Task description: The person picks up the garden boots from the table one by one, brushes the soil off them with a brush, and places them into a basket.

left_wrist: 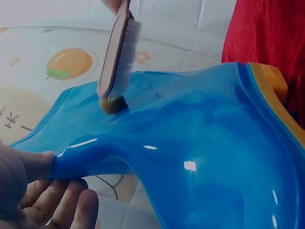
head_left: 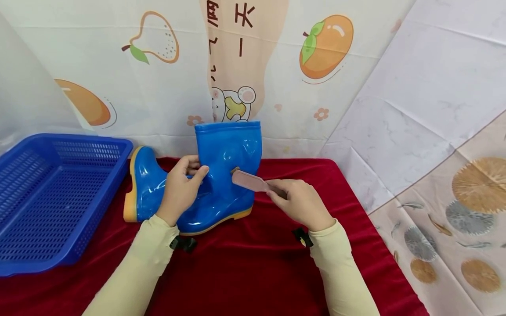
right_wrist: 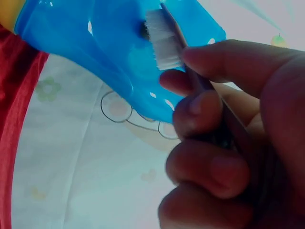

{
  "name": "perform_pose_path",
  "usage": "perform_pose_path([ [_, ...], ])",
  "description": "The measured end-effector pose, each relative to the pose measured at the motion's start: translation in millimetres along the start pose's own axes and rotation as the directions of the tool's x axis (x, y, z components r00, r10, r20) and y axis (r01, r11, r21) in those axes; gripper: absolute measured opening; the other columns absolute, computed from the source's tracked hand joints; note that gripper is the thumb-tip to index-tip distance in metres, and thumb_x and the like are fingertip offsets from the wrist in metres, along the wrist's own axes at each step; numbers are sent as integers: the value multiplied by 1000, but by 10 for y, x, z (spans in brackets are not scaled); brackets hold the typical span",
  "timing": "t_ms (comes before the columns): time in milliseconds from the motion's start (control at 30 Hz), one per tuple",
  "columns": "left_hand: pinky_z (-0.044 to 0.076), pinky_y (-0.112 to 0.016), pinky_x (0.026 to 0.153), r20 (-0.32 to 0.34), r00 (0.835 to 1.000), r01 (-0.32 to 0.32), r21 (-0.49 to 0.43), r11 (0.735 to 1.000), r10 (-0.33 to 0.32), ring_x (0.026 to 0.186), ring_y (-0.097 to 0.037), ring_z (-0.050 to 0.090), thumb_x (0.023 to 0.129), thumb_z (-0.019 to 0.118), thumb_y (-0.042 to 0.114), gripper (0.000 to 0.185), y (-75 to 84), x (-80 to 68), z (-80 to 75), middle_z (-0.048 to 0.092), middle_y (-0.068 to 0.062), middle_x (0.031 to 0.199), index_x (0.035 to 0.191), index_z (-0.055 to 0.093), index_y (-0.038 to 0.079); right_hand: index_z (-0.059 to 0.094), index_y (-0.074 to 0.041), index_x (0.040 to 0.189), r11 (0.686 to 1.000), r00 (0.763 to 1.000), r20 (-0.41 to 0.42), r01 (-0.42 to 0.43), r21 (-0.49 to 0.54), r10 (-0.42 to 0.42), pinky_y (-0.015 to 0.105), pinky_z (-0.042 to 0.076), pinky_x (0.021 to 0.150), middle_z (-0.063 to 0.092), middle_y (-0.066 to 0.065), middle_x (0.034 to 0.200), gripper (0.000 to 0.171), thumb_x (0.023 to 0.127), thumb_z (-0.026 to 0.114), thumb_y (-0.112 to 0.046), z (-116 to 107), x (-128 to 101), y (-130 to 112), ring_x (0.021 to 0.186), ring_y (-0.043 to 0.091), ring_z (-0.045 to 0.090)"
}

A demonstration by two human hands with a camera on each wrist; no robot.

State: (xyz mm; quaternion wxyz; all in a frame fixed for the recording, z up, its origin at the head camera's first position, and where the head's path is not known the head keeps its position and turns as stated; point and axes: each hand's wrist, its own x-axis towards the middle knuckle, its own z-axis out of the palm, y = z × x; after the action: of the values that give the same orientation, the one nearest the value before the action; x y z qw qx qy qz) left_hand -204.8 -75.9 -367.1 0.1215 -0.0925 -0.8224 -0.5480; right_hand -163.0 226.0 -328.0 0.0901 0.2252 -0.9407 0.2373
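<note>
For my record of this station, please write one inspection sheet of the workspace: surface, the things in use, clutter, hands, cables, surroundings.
Surface: red velvet-like cloth over the table, lightly creased.
Things in use: glossy blue rubber boot with yellow sole, standing upright; pink flat-handled brush with white bristles, its tip against the boot's shaft at a small brownish spot.
Clutter: blue perforated plastic basket at the left, nothing seen inside it.
Hands: left hand grips the boot at its instep; right hand holds the brush handle, fingers curled round it.
Cables: nothing seen; a black strap at each wrist.
Surroundings: white fruit-print backdrop behind; patterned sheet at the right.
</note>
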Motion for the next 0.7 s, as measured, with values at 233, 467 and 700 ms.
perform_pose_path([
  [233, 50, -8, 76, -39, 999, 10, 5, 1000, -9, 98, -26, 64, 107, 59, 28, 43, -56, 24, -15, 65, -18, 123, 138, 54, -1, 79, -15, 119, 996, 995, 58, -78, -36, 80, 25, 53, 63, 76, -8, 90, 24, 97, 74, -23, -55, -16, 50, 67, 3, 60],
  [467, 51, -9, 77, -43, 999, 1, -10, 1000, -1, 97, -25, 64, 107, 60, 29, 43, -38, 17, 10, 66, -17, 122, 137, 56, -1, 80, -15, 112, 993, 991, 64, -120, -14, 121, 28, 54, 64, 74, -9, 86, 19, 97, 72, -23, -71, -29, 90, 67, 5, 61],
  [700, 50, -10, 77, -47, 999, -14, -7, 1000, 13, 98, -24, 62, 106, 60, 30, 43, -28, 18, 20, 66, -17, 121, 137, 57, 0, 81, -14, 105, 991, 991, -35, -130, -28, 129, 29, 51, 60, 69, -10, 75, 15, 95, 71, -20, -122, -41, 113, 62, 7, 57],
])
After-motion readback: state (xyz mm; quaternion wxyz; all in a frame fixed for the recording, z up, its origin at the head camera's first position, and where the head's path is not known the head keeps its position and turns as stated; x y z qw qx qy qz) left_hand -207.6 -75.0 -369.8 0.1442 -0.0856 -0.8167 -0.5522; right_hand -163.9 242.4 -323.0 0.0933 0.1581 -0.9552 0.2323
